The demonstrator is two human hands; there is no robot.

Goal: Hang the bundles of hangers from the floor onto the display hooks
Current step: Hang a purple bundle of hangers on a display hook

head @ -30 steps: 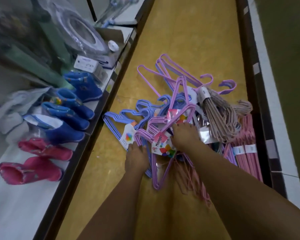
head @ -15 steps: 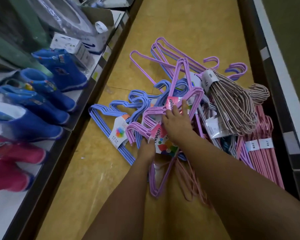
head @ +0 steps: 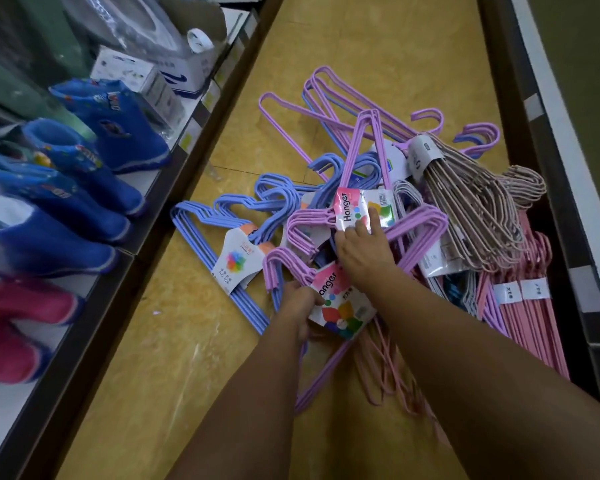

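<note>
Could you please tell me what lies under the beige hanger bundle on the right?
Under the beige hanger bundle lie a white card and pink hangers. Whatever else sits beneath its middle is covered.

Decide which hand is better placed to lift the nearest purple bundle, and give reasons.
Probably the left hand: its fingers already curl around the purple bundle by its label. The right hand only rests on another bundle.

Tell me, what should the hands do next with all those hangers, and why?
Probably lift the near purple wire hanger bundle clear. The left hand already has a grip at its colourful paper label, and the right hand rests on the second purple bundle lying partly over it, so raise slowly.
</note>
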